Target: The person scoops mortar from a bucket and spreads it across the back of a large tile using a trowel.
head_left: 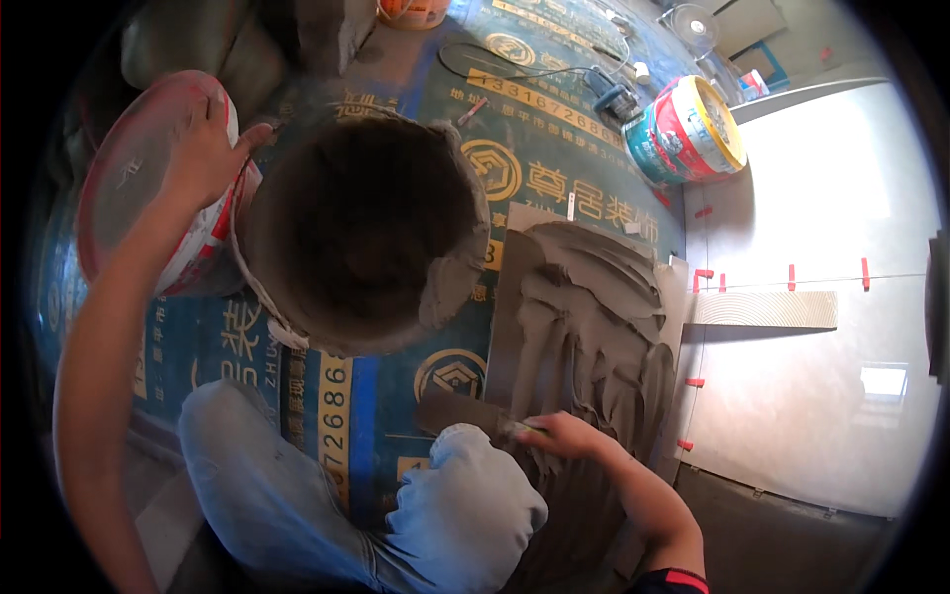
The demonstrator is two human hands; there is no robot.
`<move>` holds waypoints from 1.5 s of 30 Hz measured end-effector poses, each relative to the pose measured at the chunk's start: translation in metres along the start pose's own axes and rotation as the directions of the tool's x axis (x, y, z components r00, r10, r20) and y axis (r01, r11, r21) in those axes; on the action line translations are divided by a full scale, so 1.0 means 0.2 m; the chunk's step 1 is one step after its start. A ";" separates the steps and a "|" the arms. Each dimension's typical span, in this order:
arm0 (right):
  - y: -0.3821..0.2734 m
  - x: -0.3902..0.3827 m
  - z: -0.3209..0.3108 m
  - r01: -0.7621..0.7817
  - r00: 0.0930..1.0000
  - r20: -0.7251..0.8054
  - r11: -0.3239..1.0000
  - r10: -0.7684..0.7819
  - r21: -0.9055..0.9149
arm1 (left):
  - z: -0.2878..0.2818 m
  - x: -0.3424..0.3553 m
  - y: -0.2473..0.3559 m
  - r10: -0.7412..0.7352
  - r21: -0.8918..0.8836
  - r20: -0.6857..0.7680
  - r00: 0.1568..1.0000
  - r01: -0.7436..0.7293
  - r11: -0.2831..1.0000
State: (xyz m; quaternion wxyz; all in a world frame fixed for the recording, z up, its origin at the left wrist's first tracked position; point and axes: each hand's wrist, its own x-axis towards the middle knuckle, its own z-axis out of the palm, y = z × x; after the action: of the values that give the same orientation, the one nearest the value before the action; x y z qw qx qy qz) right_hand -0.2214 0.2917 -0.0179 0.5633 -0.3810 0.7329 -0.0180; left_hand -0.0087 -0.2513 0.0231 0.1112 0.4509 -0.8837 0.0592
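My left hand (205,156) lies with its fingers spread on the top of a red-and-white bucket (119,198); its thumb sticks out toward a large mortar bucket (341,223). Grey mortar coats the inside of that open bucket, and its depth is in shadow. My right hand (562,436) is closed round the handle of a trowel (463,412), whose flat, mortar-smeared blade points left, just beyond my right knee. Beside it, a tile (502,297) lies on the floor under a thick, ridged layer of wet mortar (584,327).
Blue-green printed sheeting (396,381) covers the floor. A yellow-rimmed bucket (688,129) and a corded power tool (616,99) stand farther back. Along the right, pale wall tiles (792,396) carry red spacers and a narrow ridged strip (762,310). An orange bucket (413,12) sits at the top.
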 end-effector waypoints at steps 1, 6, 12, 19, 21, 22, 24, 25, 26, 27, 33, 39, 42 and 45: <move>0.01 -0.06 -0.01 -0.008 1.000 -0.026 0.993 0.011 0.120 | -0.02 -0.01 -0.02 -0.011 0.007 0.003 1.000 0.011 1.000; 0.19 -0.33 -0.21 0.104 0.926 -0.362 0.848 0.108 0.519 | -0.08 0.00 0.03 0.004 0.000 0.030 1.000 -0.004 1.000; -0.38 -0.19 -0.55 0.304 0.864 -0.502 0.819 -0.022 0.487 | -0.07 0.00 0.03 -0.031 -0.033 0.057 0.998 0.033 0.999; -0.49 0.15 -0.36 0.343 0.838 -0.522 0.896 -0.157 0.281 | -0.10 0.01 0.03 -0.045 0.021 0.045 0.998 0.044 0.999; -0.33 0.05 -0.32 0.248 0.878 -0.477 0.883 -0.031 0.399 | -0.09 0.01 0.03 -0.030 0.039 0.049 0.998 0.028 0.999; -0.20 0.00 -0.29 0.279 0.825 -0.561 0.908 -0.060 0.313 | -0.06 0.03 0.05 -0.010 0.030 0.046 0.999 0.008 1.000; 0.03 -0.12 -0.24 0.212 0.782 -0.623 0.944 -0.010 0.252 | -0.02 0.02 0.05 0.002 0.022 0.071 0.997 -0.004 1.000; 0.11 -0.19 -0.22 0.131 0.789 -0.611 0.954 0.064 0.269 | -0.02 0.02 0.02 -0.015 0.025 0.089 0.996 0.013 1.000; 0.14 -0.25 -0.19 0.030 0.756 -0.649 0.986 0.086 0.166 | -0.01 0.03 0.00 -0.031 0.024 0.106 0.994 0.028 0.999; 0.17 -0.33 -0.15 -0.078 0.721 -0.686 0.995 0.102 0.067 | 0.00 0.03 -0.02 -0.023 0.035 0.098 0.995 0.020 0.999; 0.40 -0.60 0.19 -0.179 0.842 -0.540 0.936 -0.014 -0.303 | 0.04 0.07 -0.03 -0.028 0.050 0.133 0.991 0.022 0.999; 0.63 -0.47 0.07 -0.135 0.909 -0.357 0.655 -0.218 -0.743 | 0.11 0.08 -0.09 0.040 0.155 -0.013 0.999 -0.037 0.987; 0.64 -0.29 -0.19 -0.174 0.879 -0.384 0.558 -0.284 -0.812 | 0.10 0.08 -0.11 0.049 0.127 -0.020 0.999 -0.046 0.991; 0.54 -0.19 -0.46 -0.236 0.873 -0.420 0.539 -0.248 -0.808 | 0.10 0.07 -0.09 0.036 0.106 0.012 0.999 -0.037 0.994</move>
State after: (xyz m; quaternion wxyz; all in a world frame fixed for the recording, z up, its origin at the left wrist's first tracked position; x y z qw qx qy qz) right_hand -0.3542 0.3542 -0.0030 0.1056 -0.5885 0.7651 0.2388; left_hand -0.0058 -0.2771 0.0077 0.0815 0.4401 -0.8879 0.1061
